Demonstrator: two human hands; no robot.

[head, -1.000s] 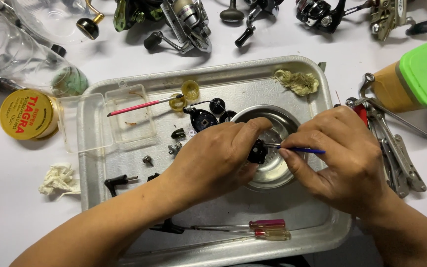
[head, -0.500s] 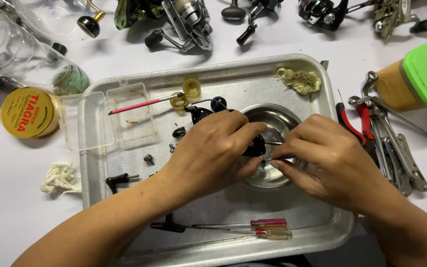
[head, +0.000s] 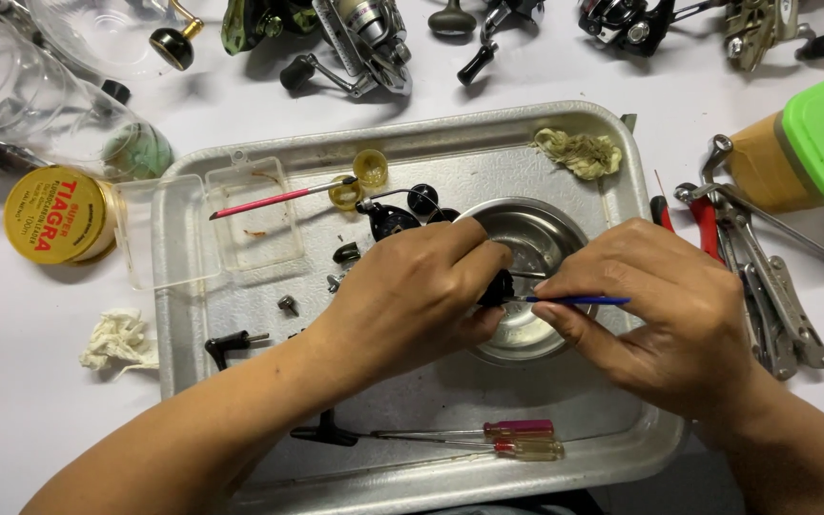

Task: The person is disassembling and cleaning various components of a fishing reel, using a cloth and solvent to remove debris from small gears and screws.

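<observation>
From the left: yellow tin (head: 57, 215) at left edge, rag (head: 118, 340) below it. In the tray (head: 193, 362) my left hand (head: 412, 296) is closed around a small black part (head: 498, 288), mid-frame over the steel bowl (head: 538, 238). My right hand (head: 655, 310) pinches a blue brush (head: 574, 300), tip on it. Pliers (head: 760, 277) lie at right.

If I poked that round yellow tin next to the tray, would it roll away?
Probably not. The yellow tin lies flat on the white table, so it would likely slide. Tipped onto its round edge, it might roll. It looks small and probably light.
</observation>
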